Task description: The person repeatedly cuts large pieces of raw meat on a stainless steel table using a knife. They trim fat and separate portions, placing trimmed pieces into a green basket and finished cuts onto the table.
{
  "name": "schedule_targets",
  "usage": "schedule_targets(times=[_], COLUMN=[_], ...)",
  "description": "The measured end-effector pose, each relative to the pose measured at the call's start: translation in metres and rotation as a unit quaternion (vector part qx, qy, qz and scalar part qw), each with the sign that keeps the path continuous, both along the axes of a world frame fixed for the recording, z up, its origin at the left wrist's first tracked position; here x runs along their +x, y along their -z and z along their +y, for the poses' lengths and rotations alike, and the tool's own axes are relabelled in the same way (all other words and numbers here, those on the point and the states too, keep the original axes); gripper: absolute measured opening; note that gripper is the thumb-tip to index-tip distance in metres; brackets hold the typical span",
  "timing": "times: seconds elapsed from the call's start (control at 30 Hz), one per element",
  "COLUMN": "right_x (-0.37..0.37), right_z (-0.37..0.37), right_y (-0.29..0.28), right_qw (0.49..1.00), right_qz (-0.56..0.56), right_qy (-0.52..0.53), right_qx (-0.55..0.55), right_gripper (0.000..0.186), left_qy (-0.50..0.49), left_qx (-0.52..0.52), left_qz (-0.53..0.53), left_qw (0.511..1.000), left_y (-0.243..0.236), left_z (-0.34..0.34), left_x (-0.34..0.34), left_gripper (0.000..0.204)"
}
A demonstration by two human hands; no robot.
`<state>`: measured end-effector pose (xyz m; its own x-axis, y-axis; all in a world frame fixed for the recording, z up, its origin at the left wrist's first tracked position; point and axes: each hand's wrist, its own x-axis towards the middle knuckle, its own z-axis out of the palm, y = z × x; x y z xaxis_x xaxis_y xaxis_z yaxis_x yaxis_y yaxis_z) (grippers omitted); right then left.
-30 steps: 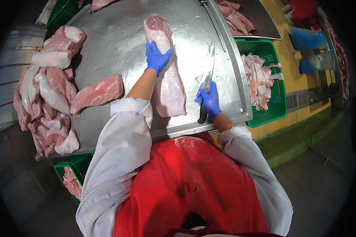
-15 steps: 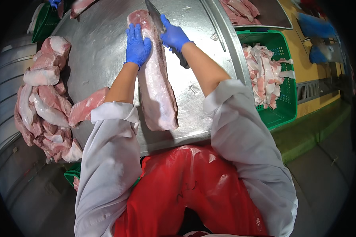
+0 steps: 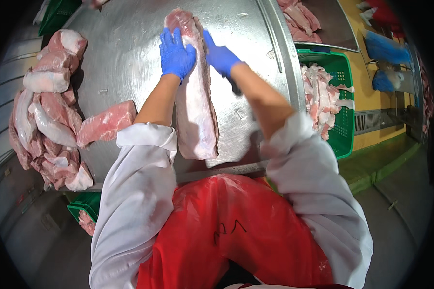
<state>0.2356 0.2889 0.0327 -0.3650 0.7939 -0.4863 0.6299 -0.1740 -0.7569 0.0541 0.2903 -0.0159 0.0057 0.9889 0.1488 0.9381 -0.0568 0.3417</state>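
Observation:
A long slab of pale pink meat [image 3: 194, 123], like a loin with a white fatty surface, lies lengthwise on the metal table in front of me. My left hand [image 3: 177, 55], in a blue glove, rests flat on its upper part with fingers stretched out. At the slab's upper right edge is my blue-gloved right hand [image 3: 221, 58], closed round a knife. The dark end of the knife's handle [image 3: 236, 87] sticks out below that hand. Its blade cannot be made out clearly against the meat.
Meat pieces [image 3: 53, 115] are piled along the table's [image 3: 125, 58] left side, with one cut block [image 3: 106, 124] beside my left forearm. A green crate [image 3: 340, 142] of trimmings stands right, below a tray [image 3: 340, 29] of meat. Another green crate [image 3: 84, 204] sits low left.
My right hand has come slightly down along the slab's right edge, and the blade that showed beyond the upper end is no longer plain. My left hand stays flat on the meat.

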Motion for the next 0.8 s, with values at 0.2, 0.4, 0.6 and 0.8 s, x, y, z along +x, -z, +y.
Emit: schedule_targets(times=[0.2, 0.4, 0.6, 0.8], right_x=[0.003, 0.025, 0.013, -0.020], right_z=[-0.138, -0.134, -0.101, -0.093], right_y=[0.004, 0.007, 0.006, 0.017], right_qw=[0.997, 0.992, 0.996, 1.000], right_qz=[-0.058, -0.077, 0.057, 0.023], right_qy=[-0.008, 0.067, 0.063, 0.011], right_qx=[0.044, 0.079, 0.022, 0.010], right_gripper=[0.076, 0.078, 0.082, 0.078], left_qy=[-0.075, -0.014, 0.092, 0.078], left_qx=[-0.119, 0.015, -0.017, -0.012], left_qz=[0.053, 0.036, -0.057, -0.080], left_qw=[0.989, 0.999, 0.994, 0.994], left_y=[-0.027, -0.013, -0.011, -0.022], left_z=[0.020, 0.016, -0.112, -0.126], left_x=[-0.036, -0.061, -0.033, -0.019], left_gripper=[0.076, 0.070, 0.077, 0.077])
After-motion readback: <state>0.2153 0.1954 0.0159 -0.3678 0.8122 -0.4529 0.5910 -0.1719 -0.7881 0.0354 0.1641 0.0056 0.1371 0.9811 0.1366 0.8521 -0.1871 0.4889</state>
